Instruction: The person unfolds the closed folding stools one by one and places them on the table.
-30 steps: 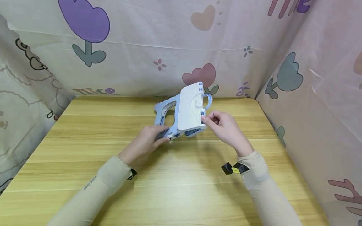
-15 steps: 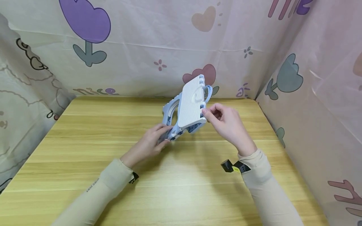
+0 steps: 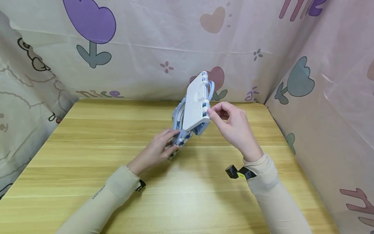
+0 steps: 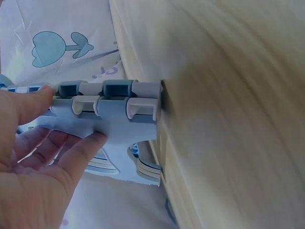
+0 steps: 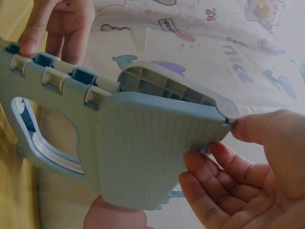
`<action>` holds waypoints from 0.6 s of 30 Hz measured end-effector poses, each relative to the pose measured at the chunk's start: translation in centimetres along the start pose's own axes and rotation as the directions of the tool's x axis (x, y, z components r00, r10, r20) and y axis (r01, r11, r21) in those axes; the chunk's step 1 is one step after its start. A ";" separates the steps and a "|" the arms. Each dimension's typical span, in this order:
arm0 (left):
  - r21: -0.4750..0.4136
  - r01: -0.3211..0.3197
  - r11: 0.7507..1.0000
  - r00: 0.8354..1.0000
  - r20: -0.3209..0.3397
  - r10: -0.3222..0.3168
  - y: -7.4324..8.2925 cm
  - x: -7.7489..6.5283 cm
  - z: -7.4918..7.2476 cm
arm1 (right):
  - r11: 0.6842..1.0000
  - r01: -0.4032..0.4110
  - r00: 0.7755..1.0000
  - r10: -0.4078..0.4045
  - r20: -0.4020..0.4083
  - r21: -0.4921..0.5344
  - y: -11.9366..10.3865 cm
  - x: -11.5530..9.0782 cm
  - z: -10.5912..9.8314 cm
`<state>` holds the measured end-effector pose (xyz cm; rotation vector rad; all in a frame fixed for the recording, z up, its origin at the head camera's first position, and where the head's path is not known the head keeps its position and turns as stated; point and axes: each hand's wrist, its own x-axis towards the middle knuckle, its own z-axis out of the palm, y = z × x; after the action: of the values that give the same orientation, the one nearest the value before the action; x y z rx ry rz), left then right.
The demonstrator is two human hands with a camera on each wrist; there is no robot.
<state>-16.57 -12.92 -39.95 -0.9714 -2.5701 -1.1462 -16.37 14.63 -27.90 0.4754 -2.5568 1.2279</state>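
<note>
A blue-and-white folding step stool (image 3: 194,102) is held tilted up over the back middle of the table, partly folded. Its ribbed white seat half faces left, and a light-blue strap handle (image 3: 211,90) loops out on the right. My left hand (image 3: 157,148) grips the hinged leg panel (image 4: 124,119) low on the left, thumb along the hinge edge. At the seat's lower right corner, my right hand (image 3: 235,128) pinches the hinged edge between thumb and fingers. The right wrist view shows the blue seat half (image 5: 152,148) and the two halves folded close, a narrow gap between.
The wood-grain table (image 3: 181,198) spreads beneath both forearms. Patterned cloth (image 3: 140,48) hangs right behind the table's back edge, and more cloth (image 3: 318,107) closes off the right side. A small black camera (image 3: 232,171) is strapped at the right wrist.
Both hands have turned and raised the stool, so its seat stands steeper and looks narrower. The leg panel has swung right and now shows nearly edge-on. The right hand has risen slightly.
</note>
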 end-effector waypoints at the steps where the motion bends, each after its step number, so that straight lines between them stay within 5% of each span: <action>1: -0.012 0.003 1.000 1.000 -0.003 -0.003 0.0 0.0 0.1 | 1.000 0.010 1.000 -0.009 -0.006 0.009 -0.1 0.0 0.1; 18: -0.197 0.081 0.977 0.996 -0.007 -0.084 0.8 0.0 1.3 | 0.971 0.172 0.985 -0.171 -0.025 0.165 -0.7 -0.3 1.3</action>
<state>-15.96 -11.60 -40.41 -0.8971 -2.5434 -1.4465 -15.91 13.23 -28.28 0.7080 -2.3572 1.3813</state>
